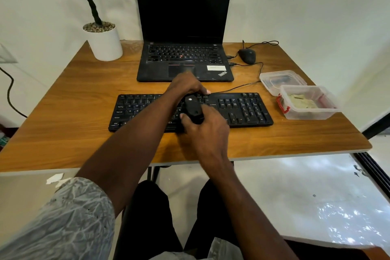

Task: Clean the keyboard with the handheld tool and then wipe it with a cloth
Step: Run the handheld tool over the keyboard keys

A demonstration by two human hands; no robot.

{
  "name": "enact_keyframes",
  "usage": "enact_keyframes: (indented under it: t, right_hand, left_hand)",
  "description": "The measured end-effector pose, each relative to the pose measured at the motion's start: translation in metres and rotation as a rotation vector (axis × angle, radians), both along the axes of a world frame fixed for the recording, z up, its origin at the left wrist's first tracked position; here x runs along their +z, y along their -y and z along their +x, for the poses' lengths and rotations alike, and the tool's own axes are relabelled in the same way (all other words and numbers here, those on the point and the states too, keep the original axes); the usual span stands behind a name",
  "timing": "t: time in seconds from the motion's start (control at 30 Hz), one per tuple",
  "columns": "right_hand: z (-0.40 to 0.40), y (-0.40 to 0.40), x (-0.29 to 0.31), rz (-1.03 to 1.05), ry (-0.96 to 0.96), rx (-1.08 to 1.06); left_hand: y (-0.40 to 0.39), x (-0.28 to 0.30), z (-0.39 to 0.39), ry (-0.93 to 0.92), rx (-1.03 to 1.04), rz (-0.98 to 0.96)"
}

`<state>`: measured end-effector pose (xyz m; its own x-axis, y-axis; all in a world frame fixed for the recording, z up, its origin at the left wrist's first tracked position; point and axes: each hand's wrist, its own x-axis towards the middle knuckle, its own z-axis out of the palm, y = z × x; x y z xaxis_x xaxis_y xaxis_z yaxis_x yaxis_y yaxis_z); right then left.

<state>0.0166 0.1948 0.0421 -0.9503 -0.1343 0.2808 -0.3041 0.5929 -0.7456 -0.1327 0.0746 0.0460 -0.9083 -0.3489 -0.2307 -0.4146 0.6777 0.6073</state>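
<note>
Right hand (pixel 207 127) grips the handheld tool (pixel 193 110): black, stubby, small white dot near its top end, tilted over the keyboard (pixel 242 110) mid-section. Keyboard is black, full-size with numpad, wired, lying on the wooden table (pixel 73 112) directly under both hands. Left hand (pixel 185 85) sits just beyond the tool, fingers curled down on the keyboard's far edge. Past the left hand, a black laptop (pixel 183 27) reads "ThinkPad". Keycaps legible: "Ctrl", "Caps Lock".

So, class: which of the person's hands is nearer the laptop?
Left. The left hand rests at the keyboard's far edge, just short of the laptop. The right hand grips the tool over the keyboard's near edge.
</note>
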Motion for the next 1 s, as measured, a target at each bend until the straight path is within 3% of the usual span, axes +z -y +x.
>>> enact_keyframes:
  t: [0.1,0.2,0.4,0.47,0.67,0.87,1.0]
  right_hand:
    - [-0.016,-0.030,0.001,-0.092,0.036,-0.181]
    - [-0.023,-0.043,0.005,0.045,-0.012,-0.353]
    - [-0.003,0.017,0.000,-0.097,0.076,0.036]
    - [-0.003,0.015,-0.001,-0.107,0.059,0.013]
    - [-0.027,-0.024,0.006,0.026,-0.016,-0.340]
    - [-0.009,0.014,0.005,-0.099,0.079,0.029]
    - [-0.028,-0.017,0.006,-0.115,0.073,-0.157]
  left_hand:
    - [0.002,0.000,0.000,-0.013,-0.008,0.013]
    - [0.002,0.000,0.000,-0.019,-0.019,0.014]
    - [0.003,0.000,0.002,-0.033,-0.030,-0.005]
    - [0.005,-0.002,0.002,-0.035,-0.026,0.014]
    - [0.007,-0.001,-0.001,0.000,-0.038,0.034]
    - [0.010,-0.002,0.000,-0.035,-0.051,0.017]
    - [0.011,-0.003,-0.001,-0.041,-0.084,0.004]
